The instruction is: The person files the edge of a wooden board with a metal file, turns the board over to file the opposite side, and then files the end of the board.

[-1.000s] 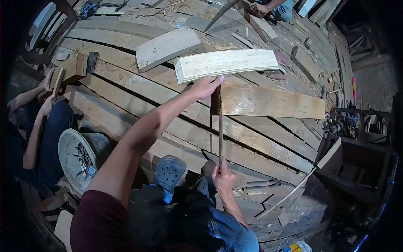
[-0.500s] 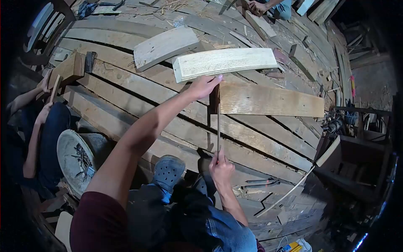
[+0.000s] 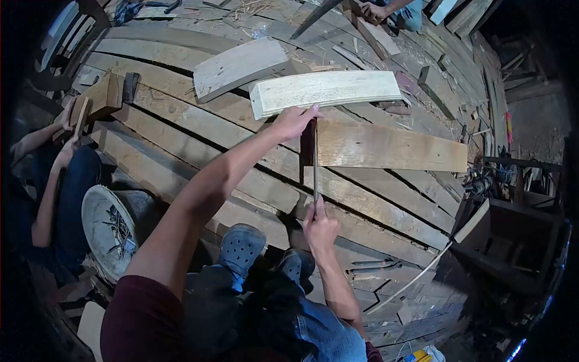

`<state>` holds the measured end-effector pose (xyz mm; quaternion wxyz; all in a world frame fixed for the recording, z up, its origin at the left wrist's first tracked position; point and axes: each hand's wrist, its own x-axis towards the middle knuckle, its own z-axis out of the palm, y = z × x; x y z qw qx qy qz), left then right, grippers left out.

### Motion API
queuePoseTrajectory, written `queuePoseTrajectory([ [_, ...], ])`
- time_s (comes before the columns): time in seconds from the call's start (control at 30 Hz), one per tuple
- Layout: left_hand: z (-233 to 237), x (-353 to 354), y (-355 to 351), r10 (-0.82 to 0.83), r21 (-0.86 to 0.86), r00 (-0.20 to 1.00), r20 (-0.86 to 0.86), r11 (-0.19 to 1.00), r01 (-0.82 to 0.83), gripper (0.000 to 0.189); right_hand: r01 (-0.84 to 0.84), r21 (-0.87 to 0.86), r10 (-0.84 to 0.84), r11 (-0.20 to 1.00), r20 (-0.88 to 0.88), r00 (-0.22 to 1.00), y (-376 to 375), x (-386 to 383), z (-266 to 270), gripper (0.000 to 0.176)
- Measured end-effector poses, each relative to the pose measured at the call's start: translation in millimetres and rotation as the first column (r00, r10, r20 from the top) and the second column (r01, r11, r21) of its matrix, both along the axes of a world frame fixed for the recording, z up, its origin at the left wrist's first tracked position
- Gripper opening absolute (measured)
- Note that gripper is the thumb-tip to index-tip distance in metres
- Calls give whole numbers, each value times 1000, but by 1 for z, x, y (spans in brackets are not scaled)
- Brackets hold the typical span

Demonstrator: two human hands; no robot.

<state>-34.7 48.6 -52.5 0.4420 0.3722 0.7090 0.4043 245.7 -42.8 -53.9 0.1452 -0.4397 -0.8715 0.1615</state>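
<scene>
Right hand clenches a thin blade at its near end.
The plank lies beyond that fist; left hand touches its far-left corner, finger closure unclear.

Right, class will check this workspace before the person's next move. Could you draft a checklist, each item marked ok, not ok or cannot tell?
1. Right hand closed round the thin tool: ok.
2. Tool lined up with the board: ok, it runs along the left end.
3. Left hand well clear of the tool: not ok, in my judgement; its fingers are at the board's upper left corner, close to the tool's far end.
4. Board firmly supported: cannot tell; its underside is hidden.
5. Bucket out of the tool's way: ok, it stands well off to the left.
</scene>
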Motion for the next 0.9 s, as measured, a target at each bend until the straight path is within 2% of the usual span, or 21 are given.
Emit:
queuePoseTrajectory([
  [0.03,1,-1,1,-3,-48,999,33,999,4,65,4,1,-4,1000,-1,1000,-2,1,-1,34],
  [0.13,7,-1,-3,-44,24,992,-121,999,47,65,11,17,-10,1000,-62,998,-11,8,-2,34],
  [0.23,0,-2,-2,-23,102,994,-106,994,34,65,19,-29,-22,999,-86,996,-13,12,-2,33],
  [0.33,-11,1,-1,55,150,991,-120,988,-37,61,12,2,-12,1000,-62,998,-9,8,1,35],
  [0.47,-28,-5,4,14,70,998,-60,997,-10,62,32,-59,-36,998,-66,997,-2,-1,7,33],
  [0.57,-28,-4,3,25,115,997,-75,993,-16,62,34,-41,-38,999,-119,992,-2,-3,5,31],
  [0.8,6,-3,-2,-37,-42,998,-51,998,35,63,38,-76,-45,996,-96,994,-7,7,4,28],
  [0.9,8,-2,-2,-16,-59,998,61,998,20,64,27,-69,-35,997,-105,994,-3,4,3,36],
])
